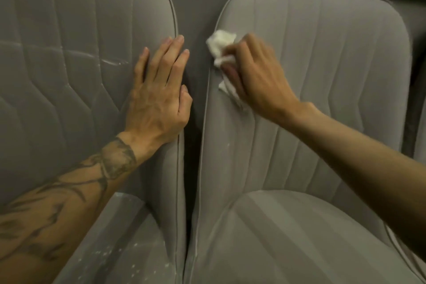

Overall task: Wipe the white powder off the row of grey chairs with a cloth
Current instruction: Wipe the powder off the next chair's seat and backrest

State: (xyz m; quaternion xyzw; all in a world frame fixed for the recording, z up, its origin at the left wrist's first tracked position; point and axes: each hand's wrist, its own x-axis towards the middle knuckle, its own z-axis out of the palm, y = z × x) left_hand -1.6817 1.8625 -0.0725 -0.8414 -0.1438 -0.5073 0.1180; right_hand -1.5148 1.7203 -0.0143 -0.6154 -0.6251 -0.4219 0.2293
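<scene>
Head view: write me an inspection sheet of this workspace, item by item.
Surface: grey upholstered left chair and right chair, side by side with a narrow gap between them.
Job's things: white cloth bunched against the right chair's backrest edge; white powder speckles the left chair's seat, and a white streak marks its backrest.
Clutter: nothing seen.
Grippers: left hand lies flat on the left chair's backrest edge; right hand grips the cloth and is blurred.
Cables: nothing seen.
Surroundings: edge of a further chair at far right; dim behind.
</scene>
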